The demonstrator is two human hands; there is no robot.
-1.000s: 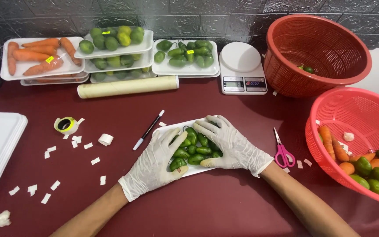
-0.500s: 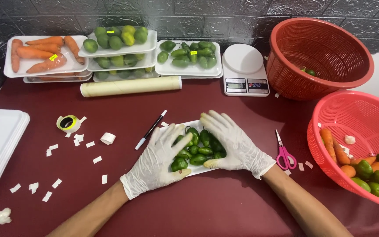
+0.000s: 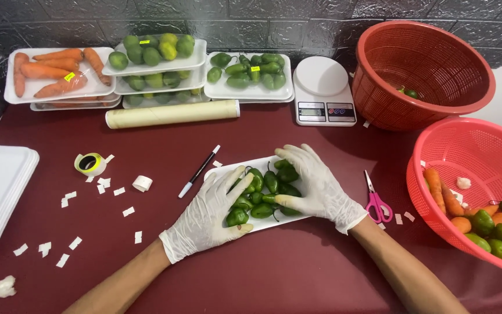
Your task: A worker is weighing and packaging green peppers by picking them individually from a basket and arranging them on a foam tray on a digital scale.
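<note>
Along table's far edge I see tray of carrots [image 3: 50, 72], stacked lime trays [image 3: 153, 58], kitchen scale [image 3: 323, 92], cling-film roll [image 3: 172, 114]. Two red baskets [image 3: 431, 72] at right edge. Pink scissors [image 3: 377, 200], pen [image 3: 199, 171], tape roll [image 3: 90, 163] mid-table.

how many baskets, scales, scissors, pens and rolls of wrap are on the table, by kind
red baskets: 2
kitchen scale: 1
pink-handled scissors: 1
pen: 1
roll of wrap: 1
total: 6
</note>
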